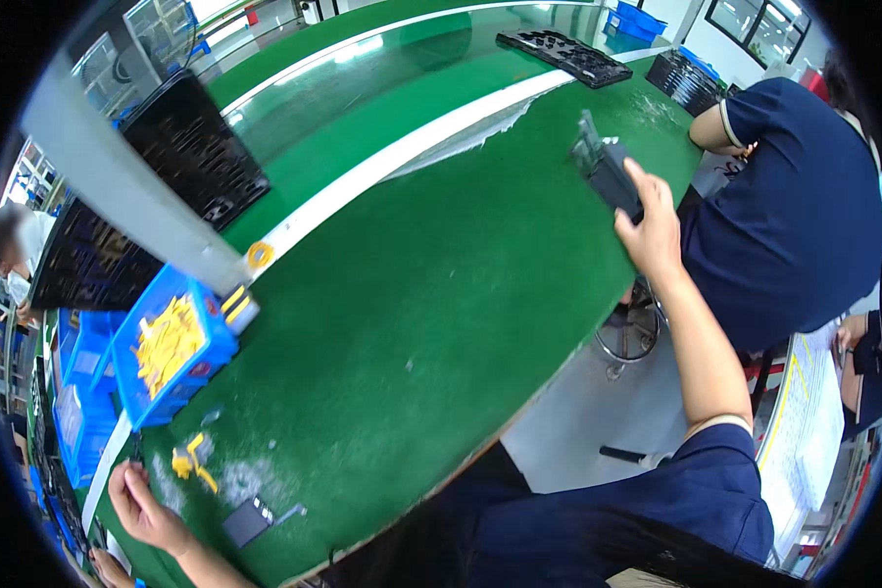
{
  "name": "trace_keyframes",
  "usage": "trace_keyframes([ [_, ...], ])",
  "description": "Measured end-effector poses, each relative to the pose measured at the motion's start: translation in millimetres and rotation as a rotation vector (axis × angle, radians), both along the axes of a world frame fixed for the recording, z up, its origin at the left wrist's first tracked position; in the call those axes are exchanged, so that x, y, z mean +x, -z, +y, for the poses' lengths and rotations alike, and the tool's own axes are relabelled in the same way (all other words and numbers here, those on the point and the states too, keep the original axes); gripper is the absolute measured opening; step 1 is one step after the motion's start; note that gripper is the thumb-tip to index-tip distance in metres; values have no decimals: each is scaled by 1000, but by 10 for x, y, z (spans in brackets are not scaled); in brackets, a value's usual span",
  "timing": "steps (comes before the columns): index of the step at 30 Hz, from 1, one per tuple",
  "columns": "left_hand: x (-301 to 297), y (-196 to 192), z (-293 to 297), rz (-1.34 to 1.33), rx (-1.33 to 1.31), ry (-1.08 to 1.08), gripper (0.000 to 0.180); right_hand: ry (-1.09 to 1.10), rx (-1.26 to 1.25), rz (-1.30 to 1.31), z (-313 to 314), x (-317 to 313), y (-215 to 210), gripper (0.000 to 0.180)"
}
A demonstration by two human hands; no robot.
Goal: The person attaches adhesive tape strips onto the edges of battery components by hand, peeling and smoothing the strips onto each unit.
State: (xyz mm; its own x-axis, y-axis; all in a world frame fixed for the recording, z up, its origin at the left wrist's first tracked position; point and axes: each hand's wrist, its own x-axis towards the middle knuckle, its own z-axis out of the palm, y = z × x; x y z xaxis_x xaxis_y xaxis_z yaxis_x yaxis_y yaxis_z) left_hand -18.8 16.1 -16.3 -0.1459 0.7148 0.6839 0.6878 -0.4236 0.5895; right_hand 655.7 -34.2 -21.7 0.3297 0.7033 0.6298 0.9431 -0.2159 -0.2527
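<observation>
While the right hand grips a dark flat part at the far table edge, seemingly stiff and light, best held by its sides, the left hand rests open near yellow clips.

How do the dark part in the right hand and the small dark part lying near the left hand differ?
The dark grey block-shaped part is gripped by the right hand, far out on the green table; the small dark flat part lies loose beside the left hand, untouched, near the table's edge. The held part looks bulkier. Both are dark.
</observation>
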Motion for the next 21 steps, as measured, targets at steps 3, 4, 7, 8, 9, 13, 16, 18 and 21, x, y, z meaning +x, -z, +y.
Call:
trace_keyframes([
  [3,103,-69,-77,-77,45,83,14,-158,-15,18,-470,-829,-21,69],
  [4,187,-97,-87,-101,50,109,13,-180,-30,66,-608,-1076,-34,69],
  [7,325,-153,-129,-215,55,242,12,-282,-41,0,-895,-1560,-84,70],
  [8,381,-194,-162,-240,53,288,11,-305,-36,17,-944,-1677,-79,70],
  [9,431,-239,-213,-264,51,330,11,-319,-38,15,-969,-1760,-84,70],
  [13,614,-271,-318,-278,4,467,7,-293,-73,37,-1069,-1930,-106,71],
  [16,682,-344,-456,-273,-40,534,5,-264,-96,120,-1069,-1982,-74,72],
  [18,800,-294,-482,-247,-107,559,3,-262,-68,88,-1100,-2036,3,71],
  [21,1007,-268,-670,-216,-298,705,5,-286,-2,62,-1207,-2233,0,69],
])
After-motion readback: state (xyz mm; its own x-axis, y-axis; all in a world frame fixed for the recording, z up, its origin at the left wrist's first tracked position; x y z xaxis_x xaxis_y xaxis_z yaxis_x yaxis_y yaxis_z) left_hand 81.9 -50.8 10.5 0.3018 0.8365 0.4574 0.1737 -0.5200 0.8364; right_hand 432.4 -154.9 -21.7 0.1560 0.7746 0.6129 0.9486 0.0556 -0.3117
